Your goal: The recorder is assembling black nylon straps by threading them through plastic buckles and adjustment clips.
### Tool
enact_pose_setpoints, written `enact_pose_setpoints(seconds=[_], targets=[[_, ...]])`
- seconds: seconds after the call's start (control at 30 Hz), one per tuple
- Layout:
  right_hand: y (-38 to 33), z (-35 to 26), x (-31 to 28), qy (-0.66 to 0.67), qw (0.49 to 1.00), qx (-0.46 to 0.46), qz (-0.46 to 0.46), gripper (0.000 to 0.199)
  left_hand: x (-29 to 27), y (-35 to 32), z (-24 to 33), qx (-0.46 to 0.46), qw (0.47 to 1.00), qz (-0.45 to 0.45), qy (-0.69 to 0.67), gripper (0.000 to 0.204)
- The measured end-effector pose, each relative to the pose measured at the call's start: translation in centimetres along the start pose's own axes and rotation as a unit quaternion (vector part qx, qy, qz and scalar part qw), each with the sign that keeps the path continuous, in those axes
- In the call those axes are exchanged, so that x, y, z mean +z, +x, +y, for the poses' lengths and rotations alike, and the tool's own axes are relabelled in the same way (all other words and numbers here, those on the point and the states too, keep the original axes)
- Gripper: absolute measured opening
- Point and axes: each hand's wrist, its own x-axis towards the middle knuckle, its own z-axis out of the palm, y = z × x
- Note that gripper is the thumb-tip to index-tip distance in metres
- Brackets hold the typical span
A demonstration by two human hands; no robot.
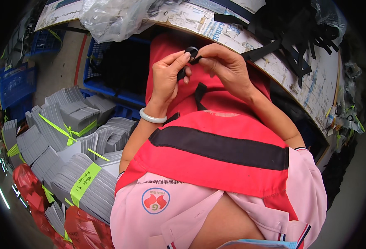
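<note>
Both hands pinch a black strap (190,58): left hand (166,76) at 9 o'clock, right hand (224,66) at 3 o'clock, touching.

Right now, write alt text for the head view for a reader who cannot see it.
Two bare hands, the left hand and right hand, pinch a small black ring and strap piece together above a red apron. Loose black straps lie on the worktable ahead; bundled grey stacks sit at the left.

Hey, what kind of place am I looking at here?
Probably a factory or assembly workshop: bundled grey stacks tied with green bands, blue crates, and loose black straps on a paper-covered workbench.
</note>
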Motion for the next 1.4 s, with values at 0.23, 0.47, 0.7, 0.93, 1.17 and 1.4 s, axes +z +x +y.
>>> enact_pose_setpoints(seconds=[0.23, 0.47, 0.7, 0.93, 1.17, 1.4], targets=[[0.7, -0.3, -1.2, 0.023, 0.992, 0.124, 0.013, 0.016, 0.8, 0.3, -0.7, 0.070, 0.995, 0.033, 0.069, 0.021], [1.0, 0.3, -1.2, 0.061, 0.985, 0.159, 0.015, 0.026, 1.1, 0.4, -1.1, 0.105, 0.989, 0.048, 0.088, 0.017], [1.4, 0.7, -0.7, 0.122, 0.979, 0.146, 0.071, 0.021, 1.2, 0.5, -0.8, 0.134, 0.976, 0.035, 0.170, 0.015], [1.9, 3.1, -3.2, 0.230, 0.914, 0.312, -0.121, 0.016, -0.2, 0.0, 0.4, 0.133, 0.968, -0.054, 0.205, 0.013], [3.3, 0.5, -3.6, -0.224, 0.973, -0.059, 0.009, 0.015, -5.1, -5.8, 8.8, 0.087, 0.949, 0.025, 0.301, 0.014], [-0.7, -2.0, -11.6, -0.504, 0.855, -0.111, 0.048, 0.028, -14.7, -5.9, 8.1, 0.157, 0.958, 0.236, 0.050, 0.036]])
